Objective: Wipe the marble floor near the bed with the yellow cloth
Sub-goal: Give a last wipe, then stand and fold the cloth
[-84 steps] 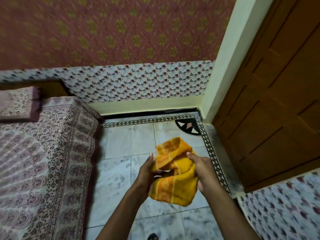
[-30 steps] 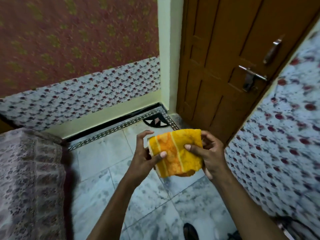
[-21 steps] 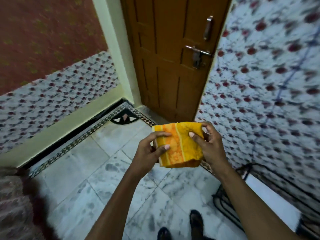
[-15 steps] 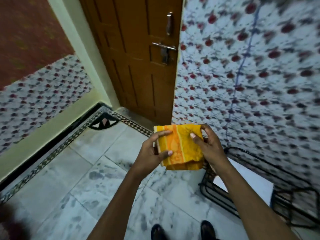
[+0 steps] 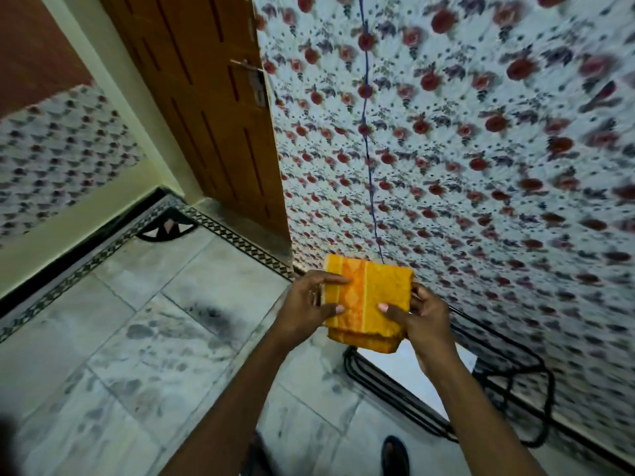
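Floral-tiled wall (image 5: 481, 149) filled most of the head view, where 2.8 s earlier the bed had taken up the left side; the person had turned rightward, past the wooden door (image 5: 213, 108), and the bed was no longer in view at all. Over that turn the yellow cloth (image 5: 366, 300) had gone from a loose, crumpled bunch to a neat folded pad, orange stripe facing up. It was held up in the air, well above the marble floor (image 5: 137, 338). Both hands gripped it: the left hand (image 5: 309, 309) pinched its left edge with thumb in front and fingers over the top, and the right hand (image 5: 421, 316) clasped its right edge the same way. A black wire rack (image 5: 498, 400) stood against the wall just below the cloth (a thin blue cord (image 5: 367, 139) hung down the tiles above it). Judging by this, the cloth was ready for wiping, but no wiping had begun, and the person would likely need to turn back toward the bed and crouch.
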A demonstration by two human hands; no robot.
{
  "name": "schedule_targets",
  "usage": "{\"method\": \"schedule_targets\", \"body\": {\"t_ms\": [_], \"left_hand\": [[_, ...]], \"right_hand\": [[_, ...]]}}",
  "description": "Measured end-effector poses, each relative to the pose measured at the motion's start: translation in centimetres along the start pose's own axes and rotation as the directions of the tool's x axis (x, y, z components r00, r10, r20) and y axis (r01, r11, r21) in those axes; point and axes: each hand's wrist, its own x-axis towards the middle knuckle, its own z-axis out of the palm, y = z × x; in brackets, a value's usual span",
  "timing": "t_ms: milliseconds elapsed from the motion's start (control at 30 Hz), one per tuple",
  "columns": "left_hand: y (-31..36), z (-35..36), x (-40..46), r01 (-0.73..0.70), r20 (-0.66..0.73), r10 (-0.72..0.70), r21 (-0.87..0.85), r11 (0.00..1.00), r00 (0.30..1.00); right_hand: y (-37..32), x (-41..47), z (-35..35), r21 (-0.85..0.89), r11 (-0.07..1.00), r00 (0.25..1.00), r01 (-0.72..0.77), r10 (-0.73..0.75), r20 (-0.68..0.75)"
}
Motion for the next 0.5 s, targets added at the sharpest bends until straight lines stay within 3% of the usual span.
{"method": "schedule_targets", "body": {"t_ms": [133,300,500], "left_hand": [[-2.0,7.4,1.3,0.066,-0.1,-0.056,0.105,0.992,0.993],[-6.0,13.6,3.4,0.16,-0.226,-0.131,0.115,0.98,0.965],[-12.1,17.9,7.2,0.313,-0.219,-0.248,0.347,0.884,0.944]], "right_hand": [[3.4,2.8,-6.1,-0.005,0.997,0.996,-0.083,0.083,0.013],[8.0,6.1,-10.4,-0.006,0.984,0.984,-0.179,0.179,0.012],[14.3,9.9,-13.4,-0.031,0.954,0.953,-0.298,0.295,-0.063]]}}
